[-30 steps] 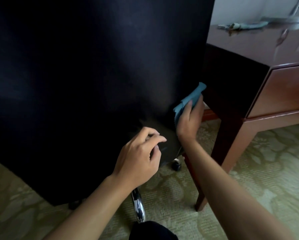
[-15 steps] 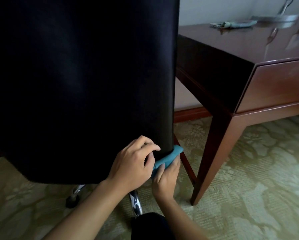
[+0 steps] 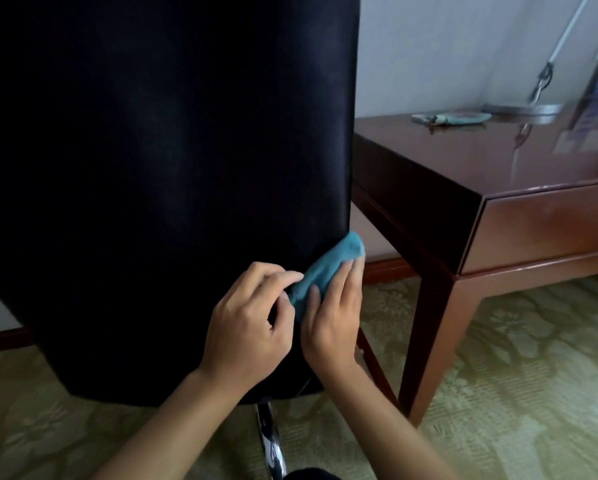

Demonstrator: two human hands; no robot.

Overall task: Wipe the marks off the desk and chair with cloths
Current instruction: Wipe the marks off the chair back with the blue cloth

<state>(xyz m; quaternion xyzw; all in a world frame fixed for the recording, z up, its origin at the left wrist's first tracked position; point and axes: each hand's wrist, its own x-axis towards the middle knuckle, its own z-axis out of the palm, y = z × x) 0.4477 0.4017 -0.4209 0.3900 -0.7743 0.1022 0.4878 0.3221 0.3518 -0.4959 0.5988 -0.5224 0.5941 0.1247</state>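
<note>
The chair [image 3: 159, 188] back is plain black, filling the picture from nine to twelve o'clock. Against its lower edge, near the centre, lies a teal cloth [image 3: 328, 268]. At three o'clock the worktop [image 3: 498, 188] is glossy reddish-brown wood. At two o'clock on it lies a second cloth [image 3: 463, 117], pale teal. The carpet [image 3: 498, 375] is olive green with a paler leaf and flower pattern. The wall [image 3: 446, 53] is pale grey-white, with a reddish-brown skirting board [image 3: 387, 268].

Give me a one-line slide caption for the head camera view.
Right hand presses a teal cloth against the black chair back while the left hand steadies it.
</note>
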